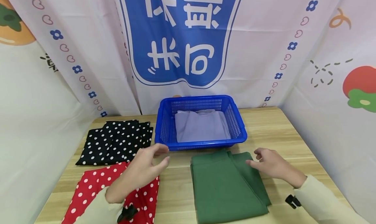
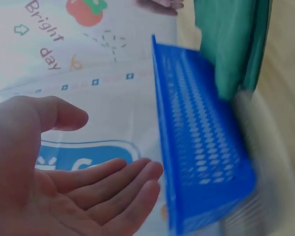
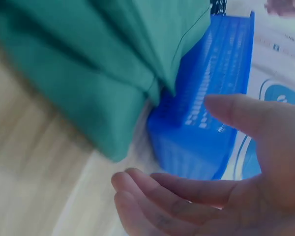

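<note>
A folded green cloth (image 1: 226, 188) lies on the table in front of a blue plastic basket (image 1: 164, 129). Inside the basket rests a folded lavender cloth (image 1: 202, 127). My left hand (image 1: 141, 168) hovers over a red cloth with white dots (image 1: 94, 184), fingers relaxed and holding nothing. My right hand (image 1: 270, 163) is beside the far right corner of the green cloth, its fingers loosely bent and empty. In the right wrist view the thumb and fingers of the right hand (image 3: 226, 191) stand apart near the green cloth (image 3: 88, 69).
A black cloth with white dots (image 1: 117, 142) lies at the table's far left, behind the red one. The wooden table (image 1: 264, 126) ends at a printed curtain (image 1: 258, 47) behind the basket. White side sheets (image 1: 329, 126) stand along the left and right.
</note>
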`<action>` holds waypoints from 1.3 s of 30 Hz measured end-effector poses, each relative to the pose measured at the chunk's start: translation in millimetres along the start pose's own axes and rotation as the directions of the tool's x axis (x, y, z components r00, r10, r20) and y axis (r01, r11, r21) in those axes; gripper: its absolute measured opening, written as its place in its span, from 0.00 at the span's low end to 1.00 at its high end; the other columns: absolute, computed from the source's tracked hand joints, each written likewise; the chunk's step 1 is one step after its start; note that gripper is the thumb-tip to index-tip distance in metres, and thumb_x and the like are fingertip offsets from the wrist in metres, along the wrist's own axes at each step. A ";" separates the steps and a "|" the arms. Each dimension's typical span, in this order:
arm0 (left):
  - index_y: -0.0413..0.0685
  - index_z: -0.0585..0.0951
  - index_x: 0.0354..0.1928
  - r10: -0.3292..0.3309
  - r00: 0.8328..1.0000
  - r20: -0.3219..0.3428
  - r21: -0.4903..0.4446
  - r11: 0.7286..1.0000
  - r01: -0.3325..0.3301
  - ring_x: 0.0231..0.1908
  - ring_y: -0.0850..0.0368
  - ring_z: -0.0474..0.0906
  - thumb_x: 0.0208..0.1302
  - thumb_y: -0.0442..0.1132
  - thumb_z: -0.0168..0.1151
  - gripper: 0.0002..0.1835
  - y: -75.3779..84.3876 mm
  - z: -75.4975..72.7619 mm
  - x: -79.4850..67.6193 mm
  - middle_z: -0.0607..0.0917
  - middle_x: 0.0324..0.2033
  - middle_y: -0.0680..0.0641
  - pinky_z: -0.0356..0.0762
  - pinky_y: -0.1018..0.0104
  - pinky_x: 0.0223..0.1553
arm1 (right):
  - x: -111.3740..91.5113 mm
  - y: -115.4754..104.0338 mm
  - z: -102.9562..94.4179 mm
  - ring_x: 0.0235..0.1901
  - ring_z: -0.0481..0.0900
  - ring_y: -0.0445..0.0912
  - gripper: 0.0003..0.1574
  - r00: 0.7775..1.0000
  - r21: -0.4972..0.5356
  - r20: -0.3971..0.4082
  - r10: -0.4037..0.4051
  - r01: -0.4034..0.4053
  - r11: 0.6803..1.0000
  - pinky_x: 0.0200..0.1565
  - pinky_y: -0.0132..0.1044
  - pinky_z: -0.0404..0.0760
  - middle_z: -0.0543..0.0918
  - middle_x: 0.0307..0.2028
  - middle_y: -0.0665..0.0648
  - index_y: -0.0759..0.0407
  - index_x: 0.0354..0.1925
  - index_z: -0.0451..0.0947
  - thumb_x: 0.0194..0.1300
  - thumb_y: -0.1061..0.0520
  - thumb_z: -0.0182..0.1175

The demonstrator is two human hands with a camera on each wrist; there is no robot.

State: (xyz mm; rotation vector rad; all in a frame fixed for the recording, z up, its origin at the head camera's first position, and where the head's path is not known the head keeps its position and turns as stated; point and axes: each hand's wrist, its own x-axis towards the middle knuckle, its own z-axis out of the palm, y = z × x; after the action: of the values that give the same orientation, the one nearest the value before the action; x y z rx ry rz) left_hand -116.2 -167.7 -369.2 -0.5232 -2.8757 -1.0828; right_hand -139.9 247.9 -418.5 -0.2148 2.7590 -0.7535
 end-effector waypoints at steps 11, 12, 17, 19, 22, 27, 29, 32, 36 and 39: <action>0.32 0.73 0.51 -0.101 0.933 0.345 -0.387 0.891 0.240 0.47 0.50 0.78 0.62 0.40 0.58 0.21 -23.8 50.9 -7.3 0.81 0.45 0.40 0.79 0.65 0.46 | -5.6 25.4 1.9 0.46 0.77 0.55 0.48 0.987 0.113 0.124 0.105 -0.119 0.986 0.41 0.48 0.80 0.79 0.46 0.67 0.76 0.53 0.69 0.57 0.33 0.58; 0.31 0.72 0.52 -0.105 0.923 0.369 -0.401 0.878 0.261 0.46 0.50 0.78 0.61 0.40 0.58 0.21 -24.3 55.9 -8.1 0.81 0.45 0.39 0.79 0.64 0.45 | -6.0 25.9 2.4 0.46 0.77 0.55 0.47 0.984 0.127 0.132 0.116 -0.133 0.983 0.41 0.48 0.80 0.79 0.46 0.66 0.75 0.52 0.70 0.57 0.34 0.58; 0.27 0.70 0.52 -0.147 0.877 0.457 -0.482 0.787 0.384 0.43 0.51 0.78 0.60 0.41 0.60 0.25 -21.8 76.3 -11.4 0.81 0.43 0.39 0.80 0.61 0.44 | -7.8 25.9 6.7 0.42 0.79 0.50 0.38 0.970 0.276 0.185 0.155 -0.203 0.939 0.41 0.45 0.81 0.80 0.45 0.62 0.72 0.47 0.76 0.58 0.37 0.59; 0.24 0.69 0.52 -0.165 0.858 0.486 -0.546 0.709 0.446 0.43 0.50 0.79 0.60 0.39 0.59 0.25 -20.2 82.2 -11.9 0.81 0.42 0.38 0.79 0.59 0.46 | -7.6 26.2 8.9 0.39 0.80 0.49 0.35 0.963 0.354 0.216 0.160 -0.230 0.907 0.41 0.44 0.82 0.81 0.42 0.60 0.71 0.44 0.78 0.59 0.39 0.60; 0.21 0.65 0.51 -0.177 0.830 0.530 -0.641 0.556 0.528 0.45 0.45 0.79 0.59 0.36 0.57 0.25 -18.0 89.5 -12.1 0.79 0.45 0.33 0.77 0.55 0.50 | -6.3 29.0 11.8 0.29 0.77 0.44 0.28 0.950 0.448 0.271 0.155 -0.267 0.853 0.38 0.42 0.82 0.77 0.29 0.53 0.65 0.29 0.77 0.60 0.40 0.59; 0.23 0.62 0.51 -0.178 0.805 0.566 -0.689 0.435 0.580 0.45 0.45 0.79 0.57 0.33 0.55 0.24 -17.2 101.1 -10.5 0.77 0.45 0.32 0.75 0.54 0.52 | -3.5 35.2 18.9 0.21 0.70 0.40 0.25 0.917 0.567 0.387 0.098 -0.320 0.759 0.35 0.39 0.81 0.72 0.19 0.48 0.60 0.22 0.71 0.62 0.41 0.57; 0.23 0.64 0.50 -0.178 0.804 0.567 -0.686 0.437 0.581 0.42 0.47 0.80 0.56 0.33 0.57 0.23 -17.2 105.4 -8.9 0.77 0.43 0.33 0.76 0.55 0.51 | -2.1 35.2 23.2 0.28 0.77 0.41 0.27 0.908 0.592 0.414 0.055 -0.315 0.742 0.39 0.41 0.81 0.81 0.28 0.51 0.67 0.35 0.78 0.63 0.42 0.56; 0.24 0.68 0.47 -0.168 0.805 0.569 -0.671 0.471 0.573 0.38 0.52 0.80 0.56 0.33 0.59 0.21 -16.1 111.0 -5.7 0.78 0.40 0.37 0.78 0.57 0.48 | -1.4 32.6 28.2 0.38 0.80 0.46 0.31 0.910 0.595 0.414 -0.001 -0.269 0.757 0.43 0.42 0.81 0.83 0.41 0.58 0.69 0.53 0.74 0.65 0.44 0.55; 0.28 0.70 0.44 -0.171 0.814 0.555 -0.632 0.550 0.546 0.35 0.55 0.79 0.55 0.33 0.63 0.19 -11.3 116.8 -3.1 0.77 0.37 0.40 0.80 0.58 0.44 | -3.9 22.4 30.3 0.34 0.75 0.45 0.29 0.944 0.486 0.326 0.058 -0.220 0.846 0.35 0.38 0.76 0.81 0.35 0.56 0.66 0.46 0.76 0.61 0.42 0.59; 0.30 0.69 0.43 -0.184 0.818 0.545 -0.613 0.578 0.539 0.34 0.55 0.80 0.54 0.33 0.65 0.19 -9.5 119.0 -1.5 0.78 0.35 0.40 0.81 0.57 0.42 | -5.2 15.0 32.3 0.36 0.75 0.45 0.32 0.952 0.450 0.282 0.116 -0.238 0.861 0.36 0.38 0.76 0.80 0.35 0.55 0.67 0.46 0.74 0.57 0.41 0.63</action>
State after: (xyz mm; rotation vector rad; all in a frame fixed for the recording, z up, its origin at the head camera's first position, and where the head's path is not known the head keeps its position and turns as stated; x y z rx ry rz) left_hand -106.6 -98.1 -465.7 -0.1271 -2.7929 -2.5981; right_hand -126.4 246.4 -451.8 0.0503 2.2336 -1.2337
